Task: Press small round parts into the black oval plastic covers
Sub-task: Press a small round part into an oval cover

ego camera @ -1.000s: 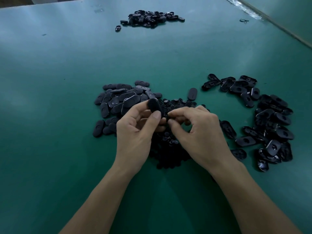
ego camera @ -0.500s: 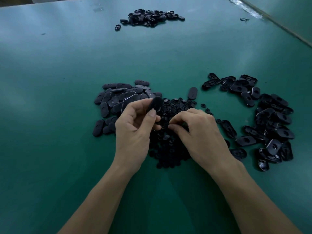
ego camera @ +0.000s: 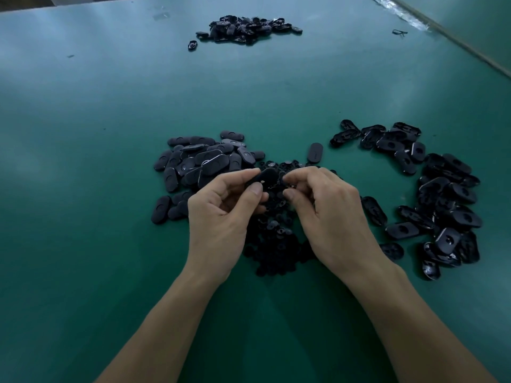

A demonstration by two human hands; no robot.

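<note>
A big green table [ego camera: 110,189] fills the view. On its right side lies a wide heap of black oval covers [ego camera: 442,194], many with the hollow side up. A second heap [ego camera: 199,161] lies to the left of the hands, with the smooth side up. A third heap [ego camera: 246,29] sits far away near the table's back edge. Between the two near heaps is a dark pile of small round parts [ego camera: 276,244].

The two hands are close together above that pile. The left hand [ego camera: 221,214] grips one cover [ego camera: 266,175] between thumb and fingers and holds it up off the table. The right hand [ego camera: 331,217] has curled fingers, and its thumb and fingertip pinch a small round part [ego camera: 290,186] right beside the cover. The part is mostly hidden. One lone cover [ego camera: 315,152] lies flat just behind the hands.
</note>
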